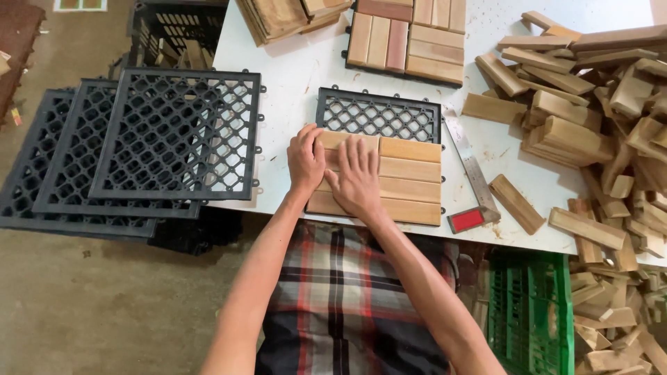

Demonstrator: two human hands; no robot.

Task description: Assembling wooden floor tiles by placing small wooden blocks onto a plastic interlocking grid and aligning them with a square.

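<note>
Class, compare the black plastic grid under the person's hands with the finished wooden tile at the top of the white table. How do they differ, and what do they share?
The grid under the hands carries four pale slats over its near half only; its far half is bare lattice. The finished tile is fully covered, with slats running two ways and some reddish. The left hand and right hand rest on the grid's slats; nothing touches the finished tile. Both lie flat on the white table.

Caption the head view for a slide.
Both hands, left and right, press wooden slats onto a black plastic grid.
</note>
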